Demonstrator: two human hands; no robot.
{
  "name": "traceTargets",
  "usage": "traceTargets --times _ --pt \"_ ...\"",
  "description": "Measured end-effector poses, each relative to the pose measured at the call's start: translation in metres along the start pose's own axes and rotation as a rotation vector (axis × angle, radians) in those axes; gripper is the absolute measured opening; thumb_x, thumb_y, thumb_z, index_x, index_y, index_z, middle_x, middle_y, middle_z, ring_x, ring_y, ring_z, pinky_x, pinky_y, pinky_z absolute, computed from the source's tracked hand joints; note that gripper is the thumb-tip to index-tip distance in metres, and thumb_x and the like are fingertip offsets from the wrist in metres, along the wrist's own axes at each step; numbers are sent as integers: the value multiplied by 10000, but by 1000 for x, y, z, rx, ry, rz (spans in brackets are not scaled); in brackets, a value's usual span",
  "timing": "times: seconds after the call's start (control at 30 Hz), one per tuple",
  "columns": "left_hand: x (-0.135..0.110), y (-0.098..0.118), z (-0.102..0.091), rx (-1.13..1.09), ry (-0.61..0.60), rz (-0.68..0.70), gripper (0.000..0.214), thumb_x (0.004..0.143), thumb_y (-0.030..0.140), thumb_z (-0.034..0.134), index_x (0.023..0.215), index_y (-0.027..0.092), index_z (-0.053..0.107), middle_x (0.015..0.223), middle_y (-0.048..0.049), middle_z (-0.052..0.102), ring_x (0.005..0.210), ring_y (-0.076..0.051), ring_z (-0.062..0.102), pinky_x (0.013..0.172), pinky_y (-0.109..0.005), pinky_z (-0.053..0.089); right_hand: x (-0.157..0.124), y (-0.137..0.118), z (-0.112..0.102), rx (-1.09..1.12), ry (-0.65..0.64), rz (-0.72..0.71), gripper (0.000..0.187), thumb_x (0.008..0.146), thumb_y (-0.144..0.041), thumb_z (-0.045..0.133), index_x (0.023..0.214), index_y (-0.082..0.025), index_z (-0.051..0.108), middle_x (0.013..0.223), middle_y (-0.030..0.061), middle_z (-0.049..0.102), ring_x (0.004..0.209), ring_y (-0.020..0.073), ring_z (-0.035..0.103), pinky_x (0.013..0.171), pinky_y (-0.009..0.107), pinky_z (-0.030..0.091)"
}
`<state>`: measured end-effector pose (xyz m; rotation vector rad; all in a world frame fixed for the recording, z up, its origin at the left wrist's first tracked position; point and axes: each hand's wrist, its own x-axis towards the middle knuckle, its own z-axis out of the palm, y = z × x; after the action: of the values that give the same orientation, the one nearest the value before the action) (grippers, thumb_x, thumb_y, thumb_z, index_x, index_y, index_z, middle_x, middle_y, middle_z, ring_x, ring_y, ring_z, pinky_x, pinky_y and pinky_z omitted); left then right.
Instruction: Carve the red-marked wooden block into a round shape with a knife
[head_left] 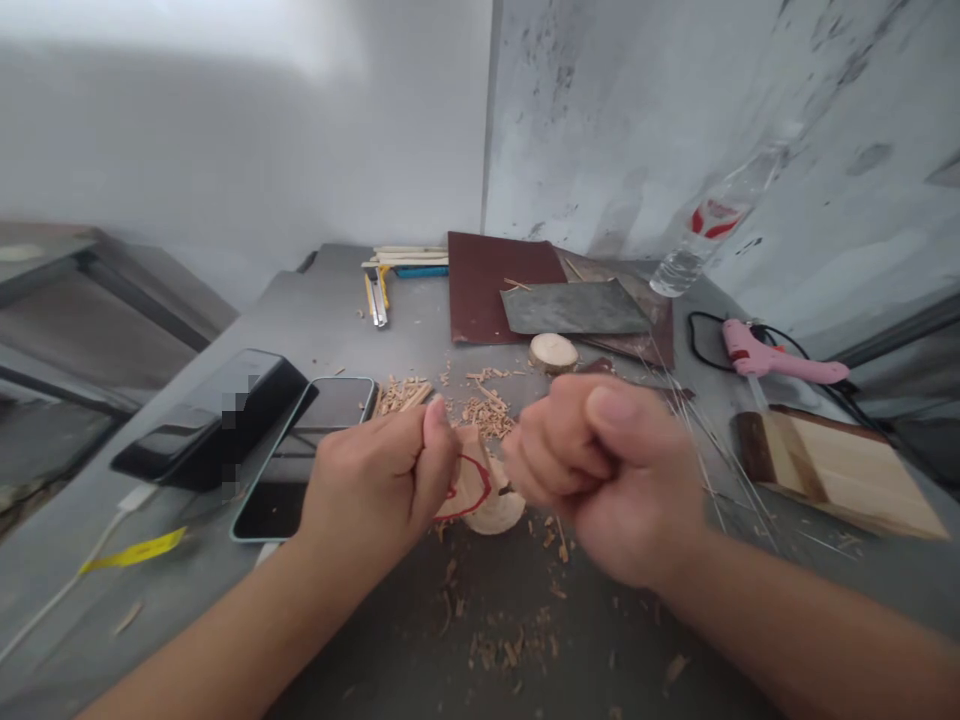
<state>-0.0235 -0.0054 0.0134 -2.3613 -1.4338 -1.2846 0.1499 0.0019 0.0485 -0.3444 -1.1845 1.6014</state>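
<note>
Pale wood with a red loop drawn on it is sitting at the middle of my view: a small wood piece [480,497], lying on the desk [390,660] between both hands. My left hand [375,485] is coming in from 9 o'clock and is closing around the piece, thumb pressing on its top face beside the red line, fingers curling under the near edge. My right hand [600,470] is sitting at 3 o'clock of the piece, balled into a tight fist. A dark tip is showing where the fist meets the wood, but I cannot tell what the fist is gripping.

I am judging the piece to be light, stiff and dry, with a rough cut face that is giving good grip rather than slipping. Its thin carved edges are looking likely to chip, so the thicker rim at 9 o'clock is seeming the safest hold.

Wood shavings [510,648] are lying at 6 o'clock of the piece. A phone [330,410] is lying at 9 o'clock beyond the left hand, a round wood slice [553,352] at 12 o'clock, and a pink glue gun [772,358] at 2 o'clock.
</note>
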Motion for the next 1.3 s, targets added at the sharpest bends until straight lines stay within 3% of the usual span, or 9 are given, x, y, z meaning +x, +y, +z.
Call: traceTargets --times 0.1,0.27,0.37,0.6,0.77,0.97,1.03,1.1,1.3 --pt "0 0 -1 4 -13 -17 450 984 115 521 545 196 466 447 82 402 364 -41 364 401 -229 267 0 3 -1 4 0 -24 458 996 -326 531 592 -211 350 517 -70 246 433 83 227 419 254 191" --pt "-1 2 -3 14 -28 -35 453 986 126 513 541 198 462 443 83 389 359 -42 351 397 -233 262 1 -3 0 -6 -32 67 445 990 -315 534 593 -209 365 531 -70 261 458 88 227 465 271 236" --pt "-1 2 -3 12 -36 -49 459 993 123 499 541 197 472 443 81 408 361 -43 367 403 -227 274 0 4 -2 -6 -7 -48 456 1006 -317 525 595 -211 357 522 -72 260 438 83 217 432 259 191" --pt "-2 3 -3 -15 -41 -77 460 997 133 498 542 198 482 442 79 431 356 -42 376 398 -223 279 -1 1 -1 -9 -25 37 434 995 -305 513 601 -209 359 533 -72 254 457 87 218 462 267 227" --pt "-1 3 -2 -7 -37 -61 448 989 115 508 548 194 496 442 80 430 358 -39 387 399 -224 270 1 3 0 7 4 -35 449 996 -312 528 594 -208 356 514 -72 251 429 79 225 418 245 194" --pt "-2 2 -2 -20 -28 -75 459 997 132 505 544 196 473 441 85 401 360 -39 356 399 -224 263 -1 -1 -1 -15 -34 61 447 988 -334 546 598 -210 367 528 -75 259 456 87 219 460 266 234" --pt "-2 2 -2 -15 -36 -79 452 1000 128 499 552 194 497 453 78 443 369 -39 395 409 -217 290 -3 4 -1 -26 -10 -36 464 1008 -327 538 591 -209 372 524 -70 270 442 85 236 432 258 198" --pt "-2 2 -2 -17 -30 -75 459 1003 138 501 548 196 485 450 80 426 364 -41 382 402 -222 283 -3 6 -1 -30 0 -34 461 1018 -324 523 598 -212 372 531 -66 276 445 89 244 433 265 194" --pt "-1 3 0 -6 -35 -80 456 990 123 505 543 199 453 447 88 372 360 -43 338 393 -234 249 0 -5 2 -15 1 87 443 979 -285 537 584 -214 350 527 -73 246 456 93 211 458 276 224"
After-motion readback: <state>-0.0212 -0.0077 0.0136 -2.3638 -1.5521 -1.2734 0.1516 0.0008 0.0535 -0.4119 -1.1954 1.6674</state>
